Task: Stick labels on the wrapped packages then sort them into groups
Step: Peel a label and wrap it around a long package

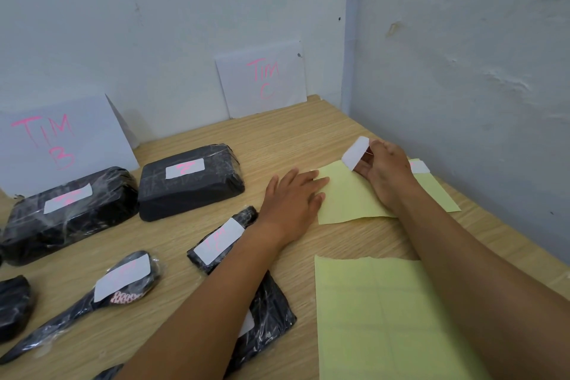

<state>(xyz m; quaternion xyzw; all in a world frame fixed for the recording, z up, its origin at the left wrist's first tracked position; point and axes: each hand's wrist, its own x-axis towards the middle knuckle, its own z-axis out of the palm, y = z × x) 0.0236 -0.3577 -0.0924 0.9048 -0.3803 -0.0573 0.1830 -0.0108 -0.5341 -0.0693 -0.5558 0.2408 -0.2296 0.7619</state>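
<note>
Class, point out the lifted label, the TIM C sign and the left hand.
lifted label [355, 153], head view, curled face.
TIM C sign [262, 80], head view, sheet centre.
left hand [291, 197], head view, its back.

black film-wrapped packages [197, 194], each w/ white label [185, 168] & pink writing, pale yellow backing sheets [385, 318], light wood-grain tabletop [293, 133], white cards [234, 86] w/ pink lettering

Soft, even, shadowless indoor light; wide-angle bending at the edges, slight blur throughout, faint glare on plastic wrap.

A makeshift packing-and-sorting corner: wood-grain desk [308, 133] against scuffed pale walls [462, 55]; handwritten group signs [262, 80]; labelled wrapped packages [191, 191].
</note>
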